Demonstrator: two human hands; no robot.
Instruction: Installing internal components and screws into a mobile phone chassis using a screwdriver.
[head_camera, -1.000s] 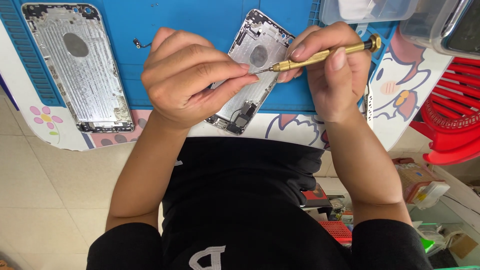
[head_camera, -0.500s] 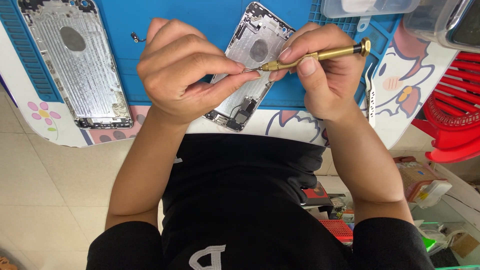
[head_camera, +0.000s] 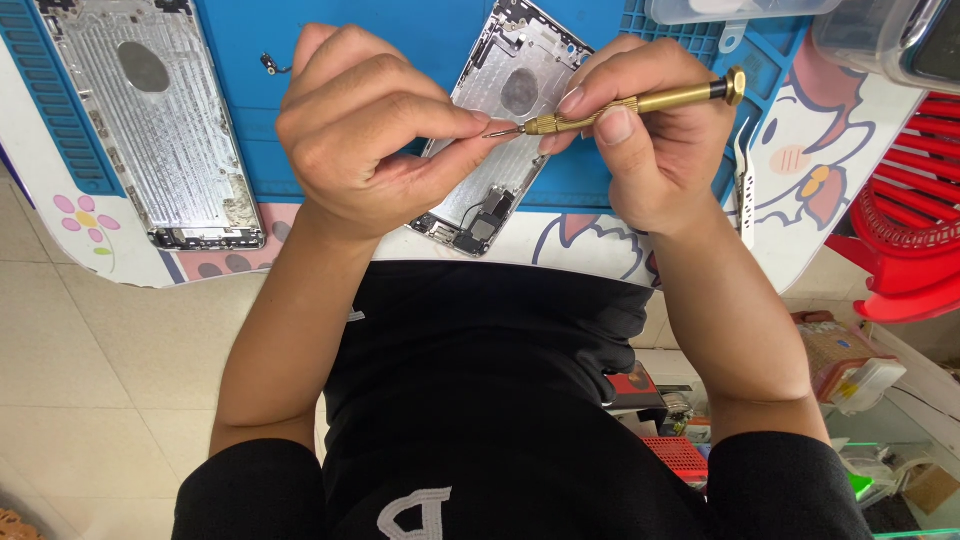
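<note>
Pinching brass screwdriver (head_camera: 640, 100), right hand (head_camera: 655, 140), left hand (head_camera: 375, 135) at tip

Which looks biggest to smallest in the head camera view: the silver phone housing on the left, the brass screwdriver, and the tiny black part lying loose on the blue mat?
1. Silver phone housing
2. Brass screwdriver, raised nearer the camera, so flattered
3. Tiny black part

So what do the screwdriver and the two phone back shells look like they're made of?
Screwdriver: probably brass or brass-plated metal, going by its golden sheen and knurled grip, with a dark cap; the right hand holds it. Both shells, under the hands and at left: likely bare aluminium, matte silver-grey with machined ribs.
</note>
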